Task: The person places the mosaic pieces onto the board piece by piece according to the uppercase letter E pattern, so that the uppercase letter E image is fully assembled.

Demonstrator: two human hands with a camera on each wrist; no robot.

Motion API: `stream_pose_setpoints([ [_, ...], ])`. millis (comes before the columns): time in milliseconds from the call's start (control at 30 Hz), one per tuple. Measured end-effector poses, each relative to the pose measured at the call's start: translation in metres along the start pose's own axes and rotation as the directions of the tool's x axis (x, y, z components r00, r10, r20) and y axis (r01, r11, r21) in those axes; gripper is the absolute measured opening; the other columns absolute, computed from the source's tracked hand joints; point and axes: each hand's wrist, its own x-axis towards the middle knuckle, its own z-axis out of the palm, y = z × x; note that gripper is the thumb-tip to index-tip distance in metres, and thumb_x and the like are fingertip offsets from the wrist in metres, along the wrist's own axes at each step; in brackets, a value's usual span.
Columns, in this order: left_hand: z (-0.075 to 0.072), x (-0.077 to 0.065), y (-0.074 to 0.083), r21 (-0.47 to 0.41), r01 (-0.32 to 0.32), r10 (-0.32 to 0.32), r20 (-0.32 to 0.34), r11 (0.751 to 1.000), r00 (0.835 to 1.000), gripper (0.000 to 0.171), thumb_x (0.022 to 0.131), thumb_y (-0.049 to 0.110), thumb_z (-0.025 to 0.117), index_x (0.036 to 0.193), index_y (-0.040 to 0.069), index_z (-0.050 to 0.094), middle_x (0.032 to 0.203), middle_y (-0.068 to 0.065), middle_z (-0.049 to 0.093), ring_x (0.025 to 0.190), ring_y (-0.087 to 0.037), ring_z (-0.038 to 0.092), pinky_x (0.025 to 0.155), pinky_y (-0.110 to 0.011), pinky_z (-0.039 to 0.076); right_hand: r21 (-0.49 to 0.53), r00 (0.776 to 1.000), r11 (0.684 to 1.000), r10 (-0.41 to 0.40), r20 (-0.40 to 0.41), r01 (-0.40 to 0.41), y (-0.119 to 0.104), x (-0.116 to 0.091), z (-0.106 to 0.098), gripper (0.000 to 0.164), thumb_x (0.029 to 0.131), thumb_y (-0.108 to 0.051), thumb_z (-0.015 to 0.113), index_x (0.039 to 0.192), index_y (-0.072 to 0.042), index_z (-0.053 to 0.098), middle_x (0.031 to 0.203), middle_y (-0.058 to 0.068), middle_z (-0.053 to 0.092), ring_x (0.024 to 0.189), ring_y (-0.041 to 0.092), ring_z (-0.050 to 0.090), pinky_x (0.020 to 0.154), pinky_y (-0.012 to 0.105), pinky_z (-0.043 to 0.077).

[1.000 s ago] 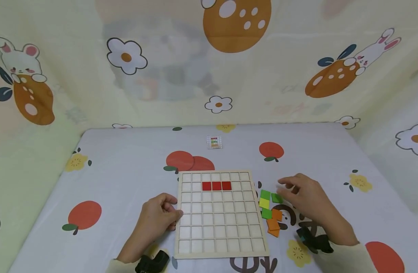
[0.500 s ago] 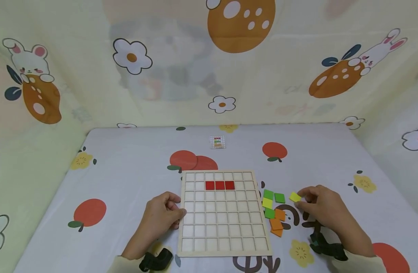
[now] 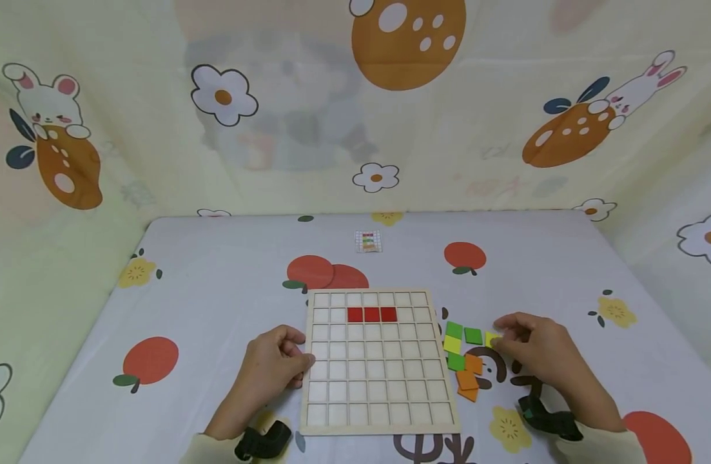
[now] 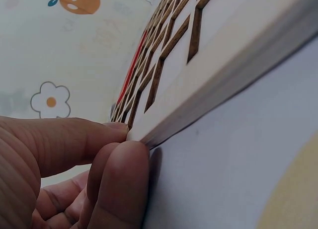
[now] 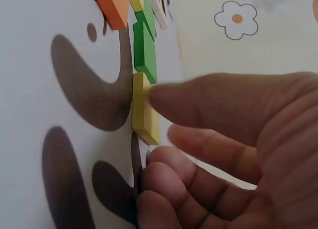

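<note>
Pale curtain (image 3: 297, 142), printed with rabbits, fruit and flowers, hung behind a table spread with a white patterned cloth (image 3: 227, 270). Clock directions were taken from the middle of the gridded wooden board (image 3: 378, 430), with twelve at its far edge.

At nine o'clock the person's left hand (image 3: 274, 361) was bent inward, its thumb and a finger pinching the rim of the board, which lay flat on the cloth. A black wrist mount (image 3: 263, 442) sat over the pale left cuff.

Inside the board, towards twelve, three red tiles (image 3: 372, 314) filled neighbouring cells of the second row from the far edge. Beyond that edge, also at twelve, lay a small pattern card (image 3: 369, 241).

Just off the rim at three o'clock came a loose group: a green tile (image 3: 454, 330), a yellow one (image 3: 452, 345), another green, three orange tiles (image 3: 473, 364), and one more green.

Farther out at three, the person's right hand (image 3: 537, 341) was loosely curved, thumb and forefinger apart, the thumb over a second yellow tile (image 5: 139, 105) on the cloth, just beside that last green.
</note>
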Motion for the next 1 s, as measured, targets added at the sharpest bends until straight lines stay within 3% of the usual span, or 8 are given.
stream_pose_setpoints([
  [133,0.0003,-0.0007,0.0007,0.000,-0.003,0.003,0.004,1.000,1.000,0.025,0.086,0.000,0.080,0.107,-0.001,0.066,0.074,-0.007,0.063,0.050,-0.015,0.061,0.049,-0.025,0.054,-0.003,1.000,1.000,0.000,0.028,0.000,-0.0006,0.0004,0.0017,0.033,0.086,-0.017,0.084,0.111,0.001,0.075,0.085,0.005,0.060,0.075,0.021,0.055,0.052,0.027,0.046],
  [533,0.0013,0.0004,0.0014,0.003,0.003,-0.003,0.008,1.000,1.000,0.025,0.086,-0.001,0.080,0.106,-0.001,0.065,0.074,-0.008,0.063,0.050,-0.015,0.061,0.049,-0.026,0.055,0.049,0.999,0.999,0.012,0.053,-0.015,0.0012,-0.0011,0.0020,0.019,0.088,-0.015,0.082,0.100,-0.005,0.072,0.081,0.003,0.064,0.071,0.020,0.056,0.053,0.027,0.049],
  [633,0.0011,0.0007,0.0008,0.004,0.005,-0.005,0.007,1.000,1.000,0.025,0.086,-0.001,0.080,0.106,-0.001,0.066,0.074,-0.007,0.063,0.050,-0.015,0.061,0.049,-0.026,0.055,0.106,0.997,0.994,-0.012,0.070,0.005,0.0027,-0.0017,0.0022,0.019,0.091,-0.011,0.079,0.106,-0.003,0.072,0.081,0.004,0.065,0.069,0.020,0.058,0.053,0.028,0.051],
  [800,0.0009,0.0007,0.0005,-0.004,0.012,-0.012,0.005,1.000,1.000,0.025,0.086,-0.002,0.080,0.106,-0.001,0.066,0.075,-0.008,0.063,0.050,-0.015,0.061,0.049,-0.026,0.055,0.174,0.993,0.985,-0.005,0.114,-0.015,0.0009,-0.0022,0.0028,0.032,0.095,-0.009,0.073,0.126,-0.002,0.071,0.081,0.006,0.067,0.068,0.022,0.060,0.053,0.031,0.054],
  [1000,0.0005,0.0004,0.0017,-0.011,0.022,-0.022,0.008,1.000,1.000,0.025,0.086,-0.002,0.080,0.107,0.000,0.065,0.077,-0.008,0.062,0.052,-0.015,0.060,0.050,-0.026,0.056,0.166,0.988,0.985,0.028,0.150,-0.053,-0.0007,-0.0033,0.0000,0.037,0.092,-0.008,0.076,0.127,0.001,0.070,0.082,0.007,0.061,0.069,0.022,0.060,0.054,0.032,0.055],
])
